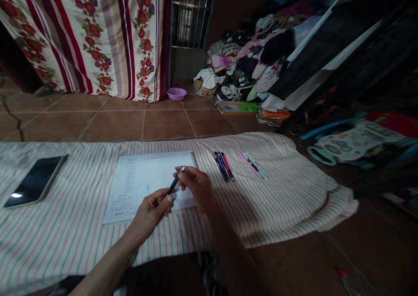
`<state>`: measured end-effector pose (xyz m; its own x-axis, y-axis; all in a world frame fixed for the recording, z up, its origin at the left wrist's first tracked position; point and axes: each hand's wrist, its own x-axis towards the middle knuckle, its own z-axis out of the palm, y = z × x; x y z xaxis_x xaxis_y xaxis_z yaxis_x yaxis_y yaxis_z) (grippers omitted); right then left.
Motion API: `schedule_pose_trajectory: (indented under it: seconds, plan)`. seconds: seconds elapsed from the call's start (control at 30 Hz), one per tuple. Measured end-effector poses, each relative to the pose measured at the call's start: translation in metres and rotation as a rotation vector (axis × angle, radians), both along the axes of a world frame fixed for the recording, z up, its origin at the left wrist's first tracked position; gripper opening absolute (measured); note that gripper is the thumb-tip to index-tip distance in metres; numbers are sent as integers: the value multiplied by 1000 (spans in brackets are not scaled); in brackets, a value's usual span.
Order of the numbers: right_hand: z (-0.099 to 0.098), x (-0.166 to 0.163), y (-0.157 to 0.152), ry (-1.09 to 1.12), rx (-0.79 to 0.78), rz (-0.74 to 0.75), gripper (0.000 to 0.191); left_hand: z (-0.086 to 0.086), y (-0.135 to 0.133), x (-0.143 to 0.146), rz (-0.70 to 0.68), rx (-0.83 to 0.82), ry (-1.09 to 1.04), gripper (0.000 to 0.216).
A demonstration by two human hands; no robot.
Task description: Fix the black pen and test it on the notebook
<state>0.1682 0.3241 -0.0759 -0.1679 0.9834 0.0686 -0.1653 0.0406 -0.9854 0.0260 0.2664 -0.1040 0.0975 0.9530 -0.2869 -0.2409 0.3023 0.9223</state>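
Observation:
A dark pen (173, 184) is held between both hands above a spiral-bound notebook (130, 178). My left hand (156, 203) is closed around the pen's lower end. The fingers of my right hand (195, 183) pinch its upper end near a shiny metal tip. Printed lines and a small mark show on the notebook's open page, and my hands cover its lower right part. Right of the notebook lies a group of several pens (223, 165) in black, purple and red. Farther right rest a few slim light-coloured pens (253, 165).
A large phone or tablet (34, 180) lies at the left on the striped cloth (281, 200). Beyond the cloth are a tiled floor (124, 119), a purple basin (176, 94), a floral curtain (124, 39) and a heap of clothes (254, 56). A colourful plastic item (355, 139) stands at right.

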Motion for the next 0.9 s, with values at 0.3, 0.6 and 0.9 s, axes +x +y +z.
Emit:
schedule_pose_trajectory:
  seconds: [0.3, 0.6, 0.9]
  plan:
    - [-7, 3, 2, 84, 31, 54, 36, -2, 1, -2, -15, 27, 5, 40]
    - [-5, 6, 4, -1, 55, -52, 22, 1, 0, -1, -13, 12, 27, 40]
    - [-7, 5, 5, -46, 57, -73, 19, 5, -1, 1, 59, -6, 49, 44]
